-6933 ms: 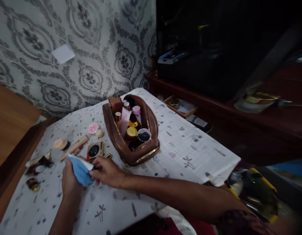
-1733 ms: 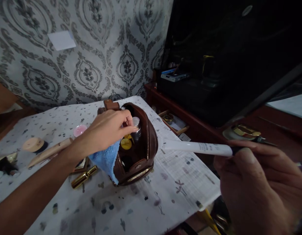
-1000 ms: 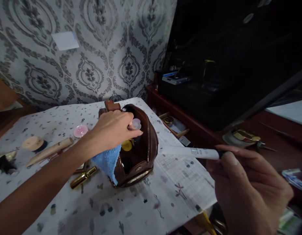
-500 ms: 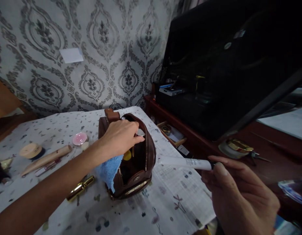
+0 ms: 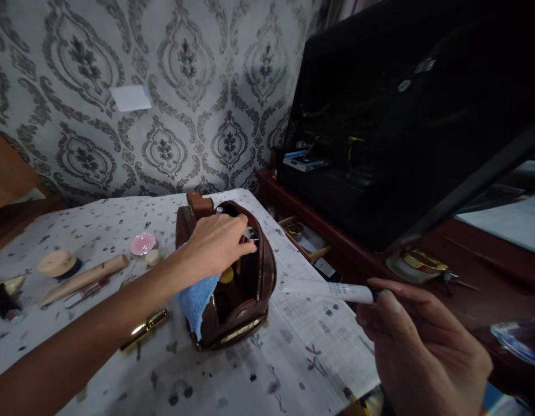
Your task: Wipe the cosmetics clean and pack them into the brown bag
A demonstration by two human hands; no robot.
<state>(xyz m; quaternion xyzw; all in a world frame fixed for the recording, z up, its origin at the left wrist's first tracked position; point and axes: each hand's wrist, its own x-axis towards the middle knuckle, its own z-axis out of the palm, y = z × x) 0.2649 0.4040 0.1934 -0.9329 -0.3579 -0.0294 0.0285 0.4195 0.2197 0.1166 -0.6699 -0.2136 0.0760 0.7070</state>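
Note:
A brown leather bag [image 5: 267,266] stands unzipped on the cloth-covered table. My left hand [image 5: 219,240] reaches over its opening with fingers curled down inside. A shiny silver round thing [image 5: 251,233] shows by the thumb and forefinger; what the fingers hold is mostly hidden. Under my left wrist a light blue cloth [image 5: 200,306] hangs over the bag's near left side. Inside the bag a round yellow thing [image 5: 226,274] is partly visible. To the right of the bag, my right hand [image 5: 423,341] pinches the black cap end of a slim white tube [image 5: 328,290], which points left.
On the left of the table lie a beige-lidded jar [image 5: 57,263], a long beige tube [image 5: 85,280], a pink round container [image 5: 143,244] and a gold tube [image 5: 144,330]. A large black screen [image 5: 380,127] stands at right, above an open drawer [image 5: 308,242].
The view has shifted slightly. Both hands stay nearly in place, the left still in the bag and the right still on the white tube.

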